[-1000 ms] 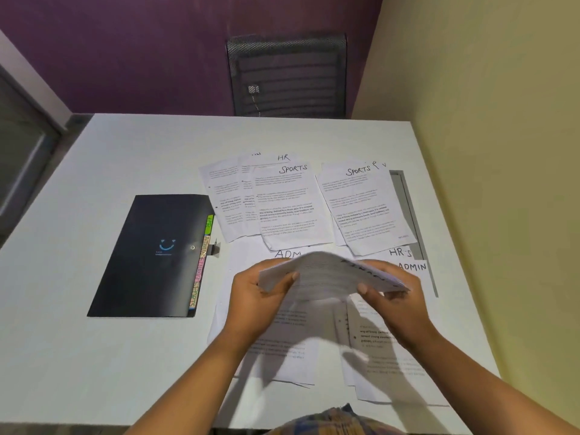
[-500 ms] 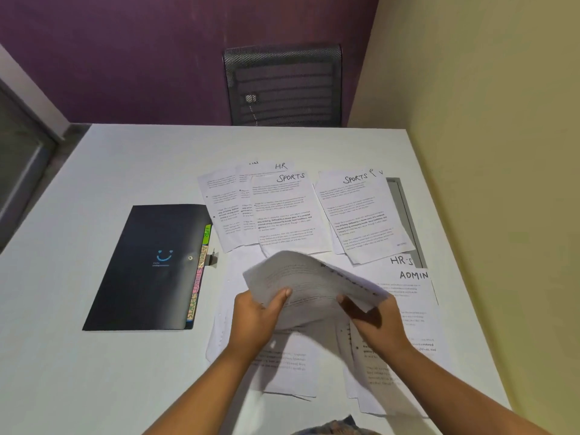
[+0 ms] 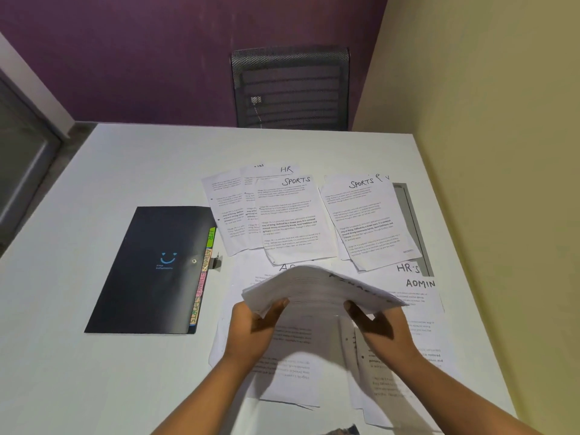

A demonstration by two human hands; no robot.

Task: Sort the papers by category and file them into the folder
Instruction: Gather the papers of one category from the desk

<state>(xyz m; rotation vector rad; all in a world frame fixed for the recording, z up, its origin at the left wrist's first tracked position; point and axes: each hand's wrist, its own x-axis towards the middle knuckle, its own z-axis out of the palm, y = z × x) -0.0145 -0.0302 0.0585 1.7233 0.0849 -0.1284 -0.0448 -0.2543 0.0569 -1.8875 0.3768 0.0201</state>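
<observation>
The sheaf of papers (image 3: pixel 320 290) is held up off the table in the lower centre of the frame, bowed into a shallow arch and seen almost edge-on. Dark handwriting runs along its top edge, too foreshortened to read. The left hand (image 3: pixel 254 331) grips its lower-left corner and the right hand (image 3: pixel 381 331) its lower-right edge. Each thumb presses the near face, while the other fingers curl behind the sheets and are mostly hidden.

Directly beneath the hands lie loose sheets (image 3: pixel 292 365) spread flat on the white table (image 3: pixel 125 171), one headed ADMIN (image 3: pixel 420 296) towards the right. Above them, in the middle of the frame, two overlapping piles sit side by side — the left pile (image 3: pixel 292 221) and the right pile (image 3: pixel 370 221) are both topped by a page marked SPORTS.

Left of centre, apart from the hands, the black folder (image 3: pixel 150 268) lies closed and flat, its coloured index tabs (image 3: pixel 202 277) showing along its right edge. A dark mesh chair (image 3: pixel 290 89) stands beyond the table at the top.
</observation>
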